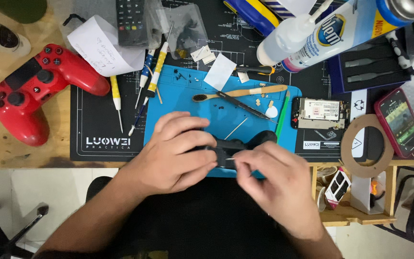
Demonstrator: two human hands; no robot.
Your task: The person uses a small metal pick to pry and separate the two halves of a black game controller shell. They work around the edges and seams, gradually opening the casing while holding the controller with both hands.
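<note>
Black plastic game controller shell point(238, 144) sits at the front edge of the blue silicone work mat point(178, 91), held above it. Long axis runs left-right, parallel to the bench's front edge; the visible grip horn points right and slightly away from the person.

Left hand point(176, 153) wraps over the shell's left half, fingers curled around it, firm full grip. Right hand point(276, 184) pinches a thin metal pin or tool tip point(230, 158) between thumb and forefinger, narrow grip, tip touching the shell's near face. Can't tell what the tip is.

On the mat behind the hands: wooden-handled brush point(240, 92) and black tweezers point(243, 104), both lying roughly left-right; green spudger point(282, 115) at the mat's right edge.

Right of the mat, bare circuit board point(319, 114). Far-left corner of the bench: red game controller point(32, 93), intact. Far-right side: open dark tool case point(374, 64) with metal picks in its slots. Phone in red case point(400, 122) at the right edge.
</note>
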